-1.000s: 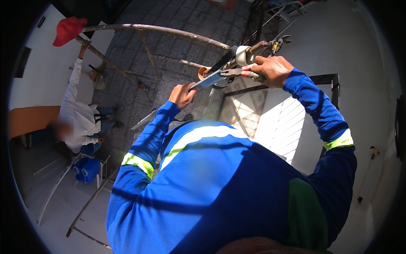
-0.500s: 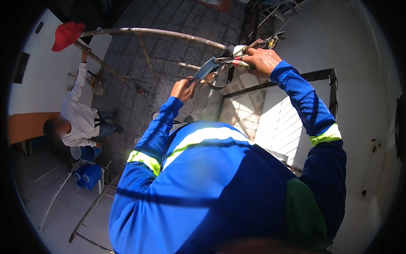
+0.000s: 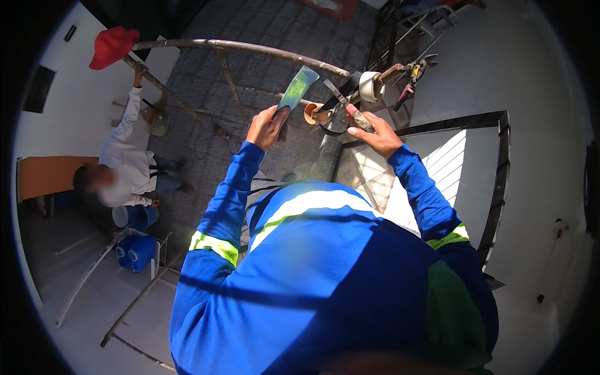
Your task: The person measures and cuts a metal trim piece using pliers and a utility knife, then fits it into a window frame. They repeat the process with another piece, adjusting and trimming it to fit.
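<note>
A flat blue-green strip (image 3: 299,87) was held near its lower end by the left hand (image 3: 269,129), the grip closed round it. Right of the strip, red-handled pliers (image 3: 354,112) were clasped in the closed grip of the right hand (image 3: 378,135), their tip apart from it. Farther right of the strip, a white roll (image 3: 369,87) was seen; well left, 1 co-worker (image 3: 128,165).

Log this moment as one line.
left hand: holds blue-green strip | right hand: holds red-handled tool | beyond hands: white roll, pliers | at left: person in white top
</note>
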Tool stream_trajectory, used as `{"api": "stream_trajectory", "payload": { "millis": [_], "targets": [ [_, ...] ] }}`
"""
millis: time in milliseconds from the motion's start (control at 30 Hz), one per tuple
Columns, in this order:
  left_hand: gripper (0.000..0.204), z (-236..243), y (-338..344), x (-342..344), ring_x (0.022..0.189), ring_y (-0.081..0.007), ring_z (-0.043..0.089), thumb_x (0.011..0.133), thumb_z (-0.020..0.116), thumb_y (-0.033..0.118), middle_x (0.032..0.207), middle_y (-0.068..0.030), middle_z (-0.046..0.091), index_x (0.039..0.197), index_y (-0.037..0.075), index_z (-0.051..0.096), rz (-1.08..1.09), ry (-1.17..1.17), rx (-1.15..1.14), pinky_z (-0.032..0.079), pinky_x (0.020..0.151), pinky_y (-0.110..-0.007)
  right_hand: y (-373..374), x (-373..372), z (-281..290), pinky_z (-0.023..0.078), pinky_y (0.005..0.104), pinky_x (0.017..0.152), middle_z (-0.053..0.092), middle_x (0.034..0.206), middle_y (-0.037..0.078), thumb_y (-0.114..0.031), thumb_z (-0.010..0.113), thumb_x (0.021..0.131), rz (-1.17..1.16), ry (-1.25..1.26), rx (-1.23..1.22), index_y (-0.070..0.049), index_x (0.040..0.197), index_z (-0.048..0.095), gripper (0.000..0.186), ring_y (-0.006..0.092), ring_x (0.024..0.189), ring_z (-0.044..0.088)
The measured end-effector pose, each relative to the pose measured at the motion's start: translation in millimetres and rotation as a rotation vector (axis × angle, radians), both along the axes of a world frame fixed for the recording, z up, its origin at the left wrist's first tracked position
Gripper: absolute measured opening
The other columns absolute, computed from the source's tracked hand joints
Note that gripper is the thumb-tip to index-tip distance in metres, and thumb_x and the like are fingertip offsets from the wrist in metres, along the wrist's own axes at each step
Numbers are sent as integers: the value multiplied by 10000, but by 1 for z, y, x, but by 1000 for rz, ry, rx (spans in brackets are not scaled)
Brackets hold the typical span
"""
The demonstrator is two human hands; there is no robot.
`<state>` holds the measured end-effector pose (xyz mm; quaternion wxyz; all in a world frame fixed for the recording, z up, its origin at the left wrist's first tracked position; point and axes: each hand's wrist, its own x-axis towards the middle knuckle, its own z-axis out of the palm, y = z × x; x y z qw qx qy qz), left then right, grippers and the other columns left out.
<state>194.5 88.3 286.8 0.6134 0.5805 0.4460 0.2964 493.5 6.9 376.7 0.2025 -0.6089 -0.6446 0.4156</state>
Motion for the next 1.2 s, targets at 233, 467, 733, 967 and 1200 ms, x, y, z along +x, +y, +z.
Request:
{"api": "stream_trajectory", "payload": {
  "millis": [233, 467, 733, 967, 1200],
  "targets": [
    [310, 18, -3, 18, 586, -168, 684, 1028, 504, 274, 693, -86, 662, 994, -10, 624, 136, 39, 16, 536, 528, -299, -15, -51, -28, 487, 405, 867, 587, 1107, 169, -396, 703, 897, -134, -144, 302, 19, 1158, 645, 493, 348, 1005, 617],
    [291, 11, -4, 24, 587, -162, 671, 1024, 494, 231, 683, -83, 653, 1108, -8, 636, 166, 130, 105, 545, 564, -310, -5, -53, -16, 493, 433, 858, 584, 1090, 158, -425, 697, 891, -130, -261, 284, -19, 1162, 662, 490, 361, 1011, 614],
    [242, -2, -6, 28, 628, -283, 668, 974, 493, 170, 661, -127, 626, 1123, 77, 659, 217, 232, 208, 516, 627, -395, 1, -49, -4, 512, 450, 844, 576, 1106, 143, -444, 703, 880, -90, -415, 313, -76, 1228, 651, 509, 355, 1002, 624],
    [255, 1, -8, 29, 609, -254, 652, 984, 474, 139, 651, -125, 613, 1159, 58, 643, 217, 212, 187, 509, 620, -392, 4, -45, -3, 510, 450, 828, 579, 1091, 137, -455, 704, 880, -64, -404, 296, -83, 1266, 640, 539, 355, 989, 627],
    [239, 4, -2, 15, 652, -182, 657, 969, 525, 165, 758, -114, 640, 1132, 18, 620, 14, 27, 171, 537, 646, -335, 0, -43, -4, 499, 437, 792, 596, 977, 140, -443, 702, 888, -63, -345, 266, -65, 1232, 645, 514, 348, 924, 632]
  ]
}}
